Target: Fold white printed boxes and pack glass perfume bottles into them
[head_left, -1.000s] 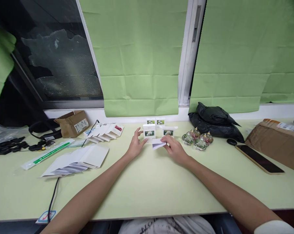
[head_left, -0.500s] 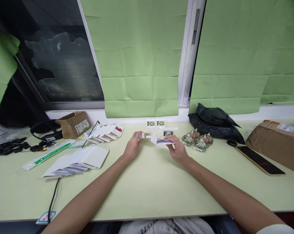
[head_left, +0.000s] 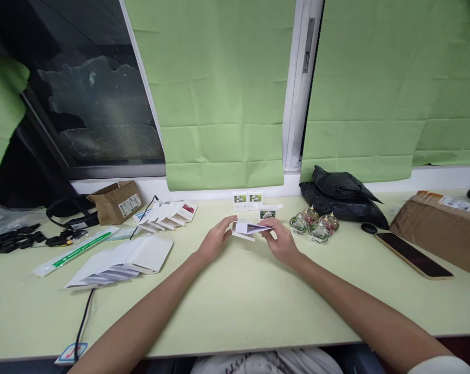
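My left hand [head_left: 215,242] and my right hand [head_left: 279,242] hold a small white flattened carton [head_left: 249,229] between them, just above the pale green table [head_left: 235,296]. The left fingers pinch its left end, the right fingers its right end. Behind it stand three small white boxes with flower pictures: two [head_left: 247,200] side by side at the wall and one [head_left: 268,212] nearer with its flap up.
Flat white cartons [head_left: 121,257] lie fanned at the left, more [head_left: 168,213] behind them. A brown box [head_left: 116,200], black cables [head_left: 14,239], several glass ornaments [head_left: 315,226], a black bag [head_left: 342,195], a phone [head_left: 412,254] and a brown parcel [head_left: 441,226] lie around.
My left hand left the standing box and joined the right on the white carton. The carton has been pulled open, then brought slightly nearer; one box that stood in front is gone.
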Demonstrator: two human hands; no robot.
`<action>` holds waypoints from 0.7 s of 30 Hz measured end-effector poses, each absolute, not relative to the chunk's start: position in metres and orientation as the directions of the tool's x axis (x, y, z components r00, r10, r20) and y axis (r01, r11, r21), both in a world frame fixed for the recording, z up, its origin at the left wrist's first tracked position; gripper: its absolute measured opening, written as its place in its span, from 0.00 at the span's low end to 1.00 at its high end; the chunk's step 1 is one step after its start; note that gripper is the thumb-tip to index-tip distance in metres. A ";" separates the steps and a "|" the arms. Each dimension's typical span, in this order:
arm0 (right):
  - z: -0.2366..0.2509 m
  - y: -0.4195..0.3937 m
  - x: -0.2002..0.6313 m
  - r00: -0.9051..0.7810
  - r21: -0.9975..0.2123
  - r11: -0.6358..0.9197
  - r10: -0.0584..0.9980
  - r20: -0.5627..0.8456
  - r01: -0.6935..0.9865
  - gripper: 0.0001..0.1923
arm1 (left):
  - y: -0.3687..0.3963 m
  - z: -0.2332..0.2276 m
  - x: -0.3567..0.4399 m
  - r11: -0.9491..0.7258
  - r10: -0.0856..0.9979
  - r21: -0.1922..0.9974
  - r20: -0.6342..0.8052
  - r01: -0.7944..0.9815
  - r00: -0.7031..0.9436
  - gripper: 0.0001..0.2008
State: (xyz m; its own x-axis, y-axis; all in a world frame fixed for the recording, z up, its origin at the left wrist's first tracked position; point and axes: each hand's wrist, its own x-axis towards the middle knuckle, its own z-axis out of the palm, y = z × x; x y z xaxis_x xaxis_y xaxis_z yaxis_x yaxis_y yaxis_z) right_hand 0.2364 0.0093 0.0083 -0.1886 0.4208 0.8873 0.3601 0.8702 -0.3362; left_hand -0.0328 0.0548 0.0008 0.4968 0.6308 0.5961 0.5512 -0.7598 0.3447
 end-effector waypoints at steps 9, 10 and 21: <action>0.004 0.011 0.237 -0.339 -0.132 0.922 0.263 0.903 0.364 0.14 | 0.052 -0.001 -0.029 -0.728 0.647 0.316 0.609 0.608 0.458 0.24; 0.004 0.011 0.237 -0.340 -0.138 0.924 0.265 0.902 0.356 0.15 | 0.052 -0.001 -0.029 -0.730 0.646 0.316 0.609 0.606 0.460 0.24; 0.006 0.004 0.232 -0.225 -0.343 0.876 0.429 0.875 0.338 0.08 | 0.050 -0.001 -0.029 -0.768 0.616 0.340 0.625 0.543 0.479 0.27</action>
State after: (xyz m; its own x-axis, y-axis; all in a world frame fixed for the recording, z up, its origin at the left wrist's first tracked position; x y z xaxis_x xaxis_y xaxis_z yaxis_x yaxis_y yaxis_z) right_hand 0.2318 0.0044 0.0058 -0.2254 0.4293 0.8746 0.3376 0.8765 -0.3432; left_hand -0.0287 0.0499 -0.0006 0.4793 0.6159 0.6252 0.5434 -0.7677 0.3397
